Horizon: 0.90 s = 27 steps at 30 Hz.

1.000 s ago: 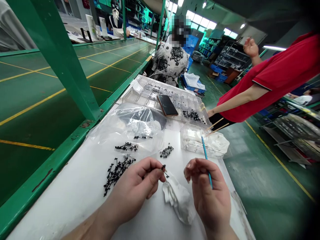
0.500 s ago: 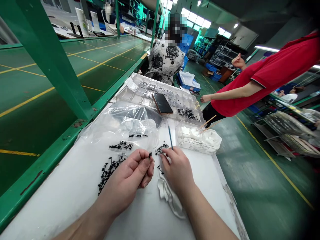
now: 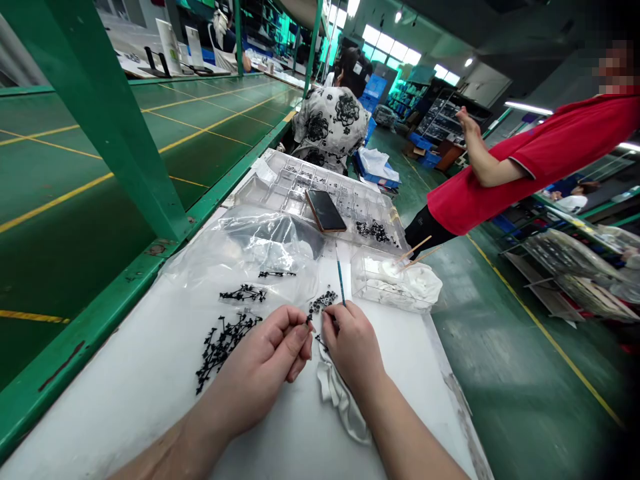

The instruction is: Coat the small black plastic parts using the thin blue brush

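Observation:
My left hand (image 3: 275, 357) is closed, pinching a small black part (image 3: 309, 319) between thumb and forefinger. Close beside it, my right hand (image 3: 353, 343) is curled round a slim blue stick (image 3: 341, 280) that points away from me; its lower end is hidden by the fingers. Just beyond both hands lies a pile of small dark ring-like pieces (image 3: 327, 298). A heap of black branching plastic parts (image 3: 220, 350) lies left of my left hand. Under my right hand is a crumpled white cloth (image 3: 345, 403), with a thin black piece (image 3: 321, 343) near its top.
A clear plastic bag (image 3: 240, 247) lies behind the heap. Beyond it are a compartment tray (image 3: 280, 193) and a phone (image 3: 326, 211). A clear box (image 3: 360, 277) holds white cloth and wooden sticks. A green frame (image 3: 125, 153) borders the left. A person in red (image 3: 520, 173) stands right.
My left hand has moved slightly right with the small black part, closer to my right hand. My right fingers have curled in more. The person in red has raised a forearm.

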Motion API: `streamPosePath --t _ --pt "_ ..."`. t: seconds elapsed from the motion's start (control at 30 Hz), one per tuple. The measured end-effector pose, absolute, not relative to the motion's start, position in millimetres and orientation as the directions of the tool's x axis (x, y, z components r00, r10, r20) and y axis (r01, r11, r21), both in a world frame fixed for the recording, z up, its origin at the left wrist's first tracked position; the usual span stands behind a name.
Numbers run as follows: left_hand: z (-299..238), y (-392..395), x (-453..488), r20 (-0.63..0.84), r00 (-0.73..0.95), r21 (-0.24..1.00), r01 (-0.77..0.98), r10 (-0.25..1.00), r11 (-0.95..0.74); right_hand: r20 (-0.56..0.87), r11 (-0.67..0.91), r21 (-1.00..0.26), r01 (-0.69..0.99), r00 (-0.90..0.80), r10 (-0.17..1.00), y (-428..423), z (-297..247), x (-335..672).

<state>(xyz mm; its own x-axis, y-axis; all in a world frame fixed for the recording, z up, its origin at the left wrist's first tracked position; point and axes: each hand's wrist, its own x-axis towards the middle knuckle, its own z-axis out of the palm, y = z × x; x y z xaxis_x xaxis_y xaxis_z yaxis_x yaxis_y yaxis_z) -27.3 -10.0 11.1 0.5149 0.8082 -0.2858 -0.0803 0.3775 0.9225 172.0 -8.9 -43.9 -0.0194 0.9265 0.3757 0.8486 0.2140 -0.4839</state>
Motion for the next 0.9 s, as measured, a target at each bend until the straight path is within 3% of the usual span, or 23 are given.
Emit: streamPosePath --t 0.1,0.2,0.33,0.4,0.5,0.6,0.77,0.9 --pt "16.2 -13.9 -25.9 -0.290 0.503 0.953 0.077 0.814 0.292 0.380 0.232 -0.574 0.785 0.005 0.925 -16.2 -29.6 175.7" --pt "19.7 -19.9 -21.7 -0.187 0.469 0.979 0.161 0.863 0.124 0.340 0.223 -0.714 0.664 0.049 0.939 -33.6 -13.6 178.1" --pt "18.8 -23.5 -17.1 -0.100 0.475 0.983 0.184 0.874 0.012 0.170 0.156 -0.970 0.188 0.063 0.983 -56.4 -1.9 179.1" --pt "16.2 -22.2 -17.3 -0.090 0.481 0.980 0.198 0.872 -0.008 0.134 0.134 -0.990 0.036 0.010 0.991 -61.0 0.3 179.8" --pt "11.4 -19.0 -19.5 -0.060 0.508 0.974 0.219 0.859 -0.061 0.082 0.080 -0.996 -0.044 -0.051 0.995 -60.8 3.2 181.6" --pt "8.7 -18.5 -20.2 -0.052 0.520 0.967 0.239 0.852 -0.087 0.084 0.085 -0.996 0.021 -0.032 0.996 -59.6 5.6 183.8" --pt "9.2 -24.0 -16.3 -0.014 0.520 0.964 0.234 0.854 -0.126 0.336 0.327 -0.892 0.313 -0.028 0.942 -60.2 6.6 184.5" --pt "8.6 -26.1 -14.9 0.010 0.498 0.964 0.226 0.867 -0.141 0.388 0.384 -0.840 0.384 -0.069 0.919 -57.9 6.8 180.4"
